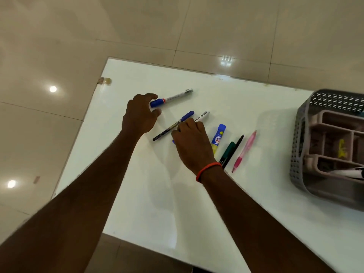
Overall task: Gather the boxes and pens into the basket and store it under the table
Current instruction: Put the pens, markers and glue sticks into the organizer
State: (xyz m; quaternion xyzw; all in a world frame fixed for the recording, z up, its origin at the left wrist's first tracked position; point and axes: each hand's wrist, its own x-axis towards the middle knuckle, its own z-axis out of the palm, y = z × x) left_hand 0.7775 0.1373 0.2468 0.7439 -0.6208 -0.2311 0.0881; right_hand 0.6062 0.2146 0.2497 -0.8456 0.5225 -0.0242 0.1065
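Note:
On the white table [137, 194] lie several pens. My left hand [140, 115] pinches the blue cap end of a silver marker [175, 97] between thumb and forefinger. My right hand [192, 143] is curled over a white marker [202, 115], whose tip sticks out past my fingers; it also touches a dark pen with a blue cap [171, 126]. To the right lie a glue stick [218, 137], a green pen [229, 149], a black pen [238, 142] and a pink pen [246, 149]. The grey basket [298, 154] stands at the right edge, holding a brown compartment box [332, 123] and a white marker [348, 172].
The table's far-left corner [110, 60] and left edge border a glossy beige tile floor [59, 56]. The near table edge runs across the bottom. Bare tabletop lies between the pens and the basket.

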